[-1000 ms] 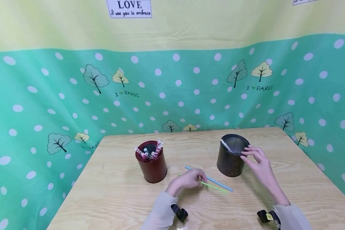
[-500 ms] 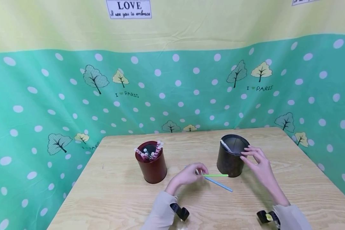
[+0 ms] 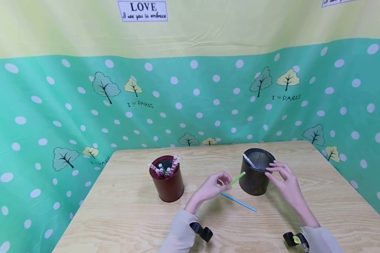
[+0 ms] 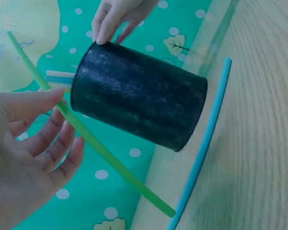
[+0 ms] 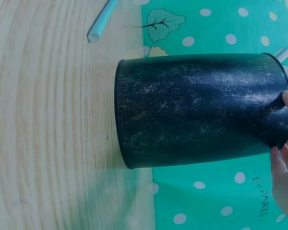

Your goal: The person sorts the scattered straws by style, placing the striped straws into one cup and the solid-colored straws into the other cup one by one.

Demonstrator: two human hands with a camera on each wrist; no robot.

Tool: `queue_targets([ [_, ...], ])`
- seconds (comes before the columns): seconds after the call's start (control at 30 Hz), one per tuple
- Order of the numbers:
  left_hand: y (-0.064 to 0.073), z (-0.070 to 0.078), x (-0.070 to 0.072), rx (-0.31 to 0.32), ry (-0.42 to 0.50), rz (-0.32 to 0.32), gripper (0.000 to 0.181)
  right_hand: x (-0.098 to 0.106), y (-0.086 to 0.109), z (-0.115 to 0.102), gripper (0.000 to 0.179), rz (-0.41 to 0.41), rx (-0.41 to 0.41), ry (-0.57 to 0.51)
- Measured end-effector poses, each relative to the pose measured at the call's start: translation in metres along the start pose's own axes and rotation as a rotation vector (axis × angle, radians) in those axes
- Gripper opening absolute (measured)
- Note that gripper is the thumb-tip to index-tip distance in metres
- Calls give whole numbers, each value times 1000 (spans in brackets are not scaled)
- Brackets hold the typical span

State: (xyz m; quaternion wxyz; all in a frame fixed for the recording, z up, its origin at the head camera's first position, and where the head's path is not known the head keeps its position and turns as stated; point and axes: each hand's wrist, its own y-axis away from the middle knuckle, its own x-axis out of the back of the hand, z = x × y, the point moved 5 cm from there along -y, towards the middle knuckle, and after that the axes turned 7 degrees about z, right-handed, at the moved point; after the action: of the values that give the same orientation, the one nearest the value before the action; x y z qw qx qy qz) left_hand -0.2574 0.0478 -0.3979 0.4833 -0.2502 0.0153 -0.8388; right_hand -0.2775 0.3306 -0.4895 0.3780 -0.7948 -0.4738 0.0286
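Note:
My left hand [image 3: 210,186] pinches a green straw [image 3: 236,179] between thumb and fingers, above the table. The straw slants up toward a black cylindrical can [image 3: 253,182]. In the left wrist view, the thumb [image 4: 36,103] presses on the upper part of the green straw [image 4: 103,151]. My right hand [image 3: 286,184] holds the can's rim at its right side, thumb and fingers on the edge. A white stick-like piece [image 3: 248,160] leans inside the can. A blue straw [image 3: 239,201] lies on the table below the left hand.
A dark red can [image 3: 169,186] stands to the left, holding several striped straws [image 3: 168,170]. The wooden table [image 3: 120,218] ends at a green dotted cloth backdrop [image 3: 183,91]. A black camera strap is on each wrist.
My left hand has lifted the green straw off the table and moved slightly right and up. The straw's free end has swung up toward the black can. My right hand has stayed at the rim.

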Motion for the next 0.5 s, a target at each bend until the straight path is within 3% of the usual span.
queue_targets([
  [0.13,1,16,5,-3,17,26,10,0,0,-1,22,5,9,0],
  [0.3,-3,23,8,-8,42,62,11,0,0,-1,22,4,14,0],
  [0.5,-8,31,13,-2,122,175,14,0,0,0,23,-1,0,-7],
])
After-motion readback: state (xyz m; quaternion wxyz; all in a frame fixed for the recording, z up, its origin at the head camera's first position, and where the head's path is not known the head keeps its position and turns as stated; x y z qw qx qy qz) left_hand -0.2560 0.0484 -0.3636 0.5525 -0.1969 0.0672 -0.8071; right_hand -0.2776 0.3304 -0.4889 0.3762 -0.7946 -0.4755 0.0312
